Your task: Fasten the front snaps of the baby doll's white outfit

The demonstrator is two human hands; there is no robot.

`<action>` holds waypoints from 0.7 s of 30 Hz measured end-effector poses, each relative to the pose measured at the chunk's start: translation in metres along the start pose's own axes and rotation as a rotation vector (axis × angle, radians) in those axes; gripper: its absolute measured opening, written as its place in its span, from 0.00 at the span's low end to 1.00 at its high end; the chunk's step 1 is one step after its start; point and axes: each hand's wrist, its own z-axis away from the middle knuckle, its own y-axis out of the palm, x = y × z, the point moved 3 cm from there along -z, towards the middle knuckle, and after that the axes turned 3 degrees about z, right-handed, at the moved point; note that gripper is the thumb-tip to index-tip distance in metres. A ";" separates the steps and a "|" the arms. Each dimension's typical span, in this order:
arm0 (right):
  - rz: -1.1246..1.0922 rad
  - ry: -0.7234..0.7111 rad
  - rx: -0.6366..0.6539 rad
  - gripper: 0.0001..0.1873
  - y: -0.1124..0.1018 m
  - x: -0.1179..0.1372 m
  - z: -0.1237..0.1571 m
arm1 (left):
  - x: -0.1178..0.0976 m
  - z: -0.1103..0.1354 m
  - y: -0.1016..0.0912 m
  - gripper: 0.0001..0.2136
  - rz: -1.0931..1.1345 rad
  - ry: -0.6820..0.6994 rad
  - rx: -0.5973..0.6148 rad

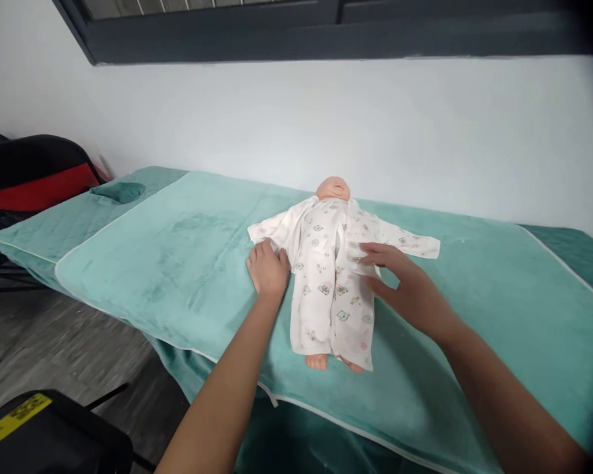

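Note:
A baby doll [334, 188] lies on its back, head toward the wall, its feet [317, 361] showing below the hem. It wears a long white baby gown [316, 263] printed with small animals, both sleeves spread outward. A front seam or overlap runs down the middle of the gown. My left hand [267, 268] rests palm down beside the gown, its fingertips by the sleeve on the left. Over the right side of the gown is my right hand [408, 286], slightly blurred, fingers stretched out and thumb apart. Whether its fingertips touch the cloth is hard to see.
The doll lies on a bed covered with a green plush sheet [178, 263] edged in white. A face hole [121, 191] is at the bed's left end. Black chairs [39, 171] stand at the left, one with red. A black item with a yellow label [14, 421] is lower left.

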 end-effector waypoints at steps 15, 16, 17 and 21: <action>-0.091 0.116 0.026 0.17 0.005 -0.023 0.000 | -0.005 -0.008 0.002 0.17 0.465 -0.048 0.100; -0.106 0.171 -0.044 0.19 0.002 -0.026 -0.013 | -0.011 -0.010 -0.001 0.19 0.540 -0.050 0.106; -0.115 0.219 -0.126 0.20 0.001 -0.029 -0.029 | -0.019 -0.012 -0.006 0.20 0.603 -0.035 0.098; -0.095 0.359 -0.355 0.11 0.008 -0.040 -0.110 | -0.071 -0.018 -0.041 0.20 0.719 0.293 0.007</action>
